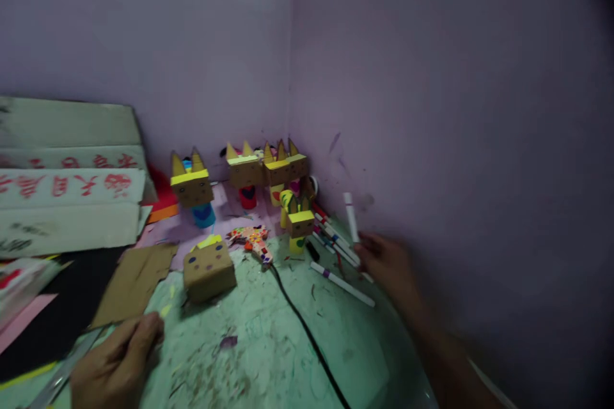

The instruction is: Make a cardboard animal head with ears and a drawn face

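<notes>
My right hand (387, 267) pinches a white marker (352, 217) near its lower end, holding it upright beside the wall. Under and left of that hand lie several loose markers (343, 284) with white barrels and coloured bands. My left hand (118, 363) rests on the table at the lower left, fingers curled in; nothing shows between them. A metal blade-like tool (67, 370), perhaps scissors, lies against it, partly covered. Ahead of the left hand sits a small cardboard box head (210, 271) with drawn dots and a yellow strip on top.
Several cardboard-headed figures with pointed ears, one on a blue tube (203, 215), stand toward the corner. A spotted glue gun (254, 243) trails a black cord (307, 332) across the green tabletop (268, 358). Folded cartons (71, 204) and a cardboard piece (134, 281) lie left. Purple walls enclose the back and right.
</notes>
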`<control>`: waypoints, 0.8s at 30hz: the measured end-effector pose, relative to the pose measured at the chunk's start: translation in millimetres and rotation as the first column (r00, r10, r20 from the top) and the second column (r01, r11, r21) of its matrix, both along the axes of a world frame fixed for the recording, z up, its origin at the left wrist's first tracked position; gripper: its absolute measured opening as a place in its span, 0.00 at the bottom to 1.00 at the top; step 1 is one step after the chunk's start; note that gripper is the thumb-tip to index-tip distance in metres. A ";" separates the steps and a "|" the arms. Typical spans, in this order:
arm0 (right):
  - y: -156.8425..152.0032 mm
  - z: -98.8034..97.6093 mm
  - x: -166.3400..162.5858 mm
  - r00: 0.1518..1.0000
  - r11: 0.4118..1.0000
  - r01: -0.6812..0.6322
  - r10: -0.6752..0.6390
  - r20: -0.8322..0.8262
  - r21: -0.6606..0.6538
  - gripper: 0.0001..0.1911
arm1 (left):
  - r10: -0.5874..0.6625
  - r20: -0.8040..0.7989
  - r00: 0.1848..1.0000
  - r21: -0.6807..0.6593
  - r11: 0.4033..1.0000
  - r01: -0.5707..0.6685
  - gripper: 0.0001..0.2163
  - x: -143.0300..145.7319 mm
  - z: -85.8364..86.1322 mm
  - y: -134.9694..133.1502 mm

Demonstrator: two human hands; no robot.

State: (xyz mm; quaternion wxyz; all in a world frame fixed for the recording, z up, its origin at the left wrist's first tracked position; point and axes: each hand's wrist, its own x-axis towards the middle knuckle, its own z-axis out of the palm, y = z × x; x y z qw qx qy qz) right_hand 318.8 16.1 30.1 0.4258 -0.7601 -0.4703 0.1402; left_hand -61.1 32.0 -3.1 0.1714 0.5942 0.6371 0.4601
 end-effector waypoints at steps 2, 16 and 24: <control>-30.5 -2.5 -14.8 0.937 0.985 0.006 0.056 -0.344 0.175 0.16 | -0.098 -0.063 0.993 0.095 0.990 0.104 0.11 18.1 19.0 -18.0; -60.6 -31.0 -176.1 0.277 0.863 -0.418 0.419 -0.865 0.284 0.17 | -0.542 -0.420 0.727 0.183 0.734 0.653 0.02 53.7 7.6 -50.6; -52.4 -24.0 -171.3 0.329 0.792 -0.574 0.455 -0.828 0.207 0.22 | -0.450 -0.562 0.694 0.304 0.668 0.679 0.07 58.3 0.4 -42.6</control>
